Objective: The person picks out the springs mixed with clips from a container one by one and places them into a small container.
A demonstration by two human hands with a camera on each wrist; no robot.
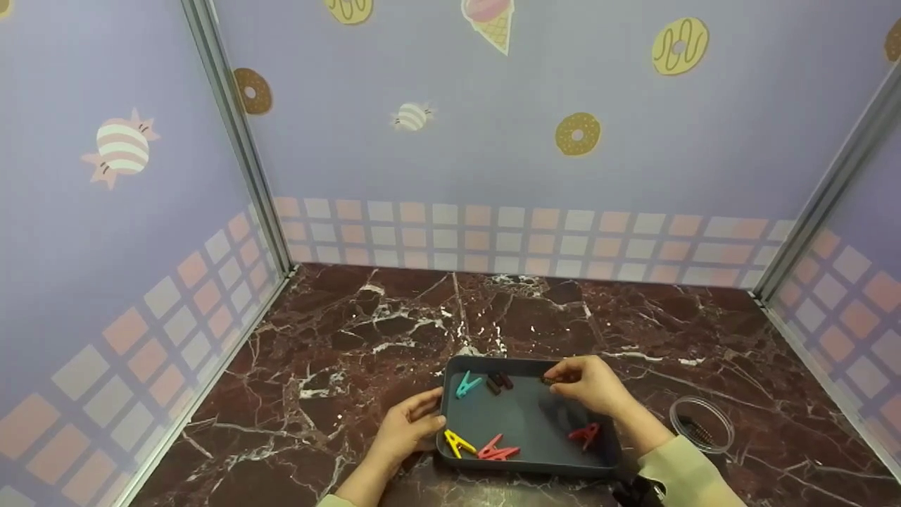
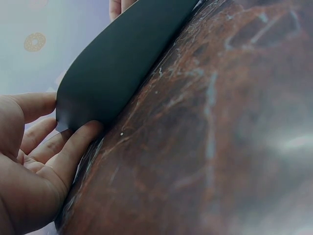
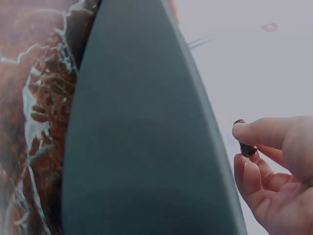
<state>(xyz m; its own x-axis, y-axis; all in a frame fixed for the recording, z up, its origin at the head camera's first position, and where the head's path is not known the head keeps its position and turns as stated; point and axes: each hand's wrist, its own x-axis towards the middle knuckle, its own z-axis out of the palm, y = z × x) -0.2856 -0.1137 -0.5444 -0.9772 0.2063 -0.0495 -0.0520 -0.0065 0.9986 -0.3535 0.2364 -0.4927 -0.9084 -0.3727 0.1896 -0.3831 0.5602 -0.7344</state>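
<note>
Backdrop: we see lilac walls (image 1: 422,169) printed with donuts, sweets, an ice-cream cone and a pink-and-white check band; metal posts (image 1: 243,141) at the corners.
Right fingers: thumb and fingertips of the right hand (image 1: 588,384) pinch a small dark piece (image 3: 247,148), gap narrow; exact kind unclear to us.
Piece spot: over the tray's far right part, near the far rim; shows past the rim in the right wrist view.
Left fingers: fairly straight and spread on the left hand (image 1: 408,429), touching the tray's left side from outside.
Tray: dark grey, rounded corners, bare floor (image 1: 521,419) in the middle.
Tray, far left: turquoise clip (image 1: 467,385), and just right of it some dark brown pieces (image 1: 494,386); we can't tell the exact count.
Tray, near left: yellow clip (image 1: 459,443) in the corner, red clips (image 1: 498,451) overlapping beside it.
Tray, near right: another red clip (image 1: 584,435).
Clear tub: round, right of the tray, rim (image 1: 731,431) up, dark contents inside.
Sleeve: pale green on the right arm (image 1: 686,472).
Surface: dark red-brown marbled tabletop (image 1: 338,352), white veins, under tray and tub.
</note>
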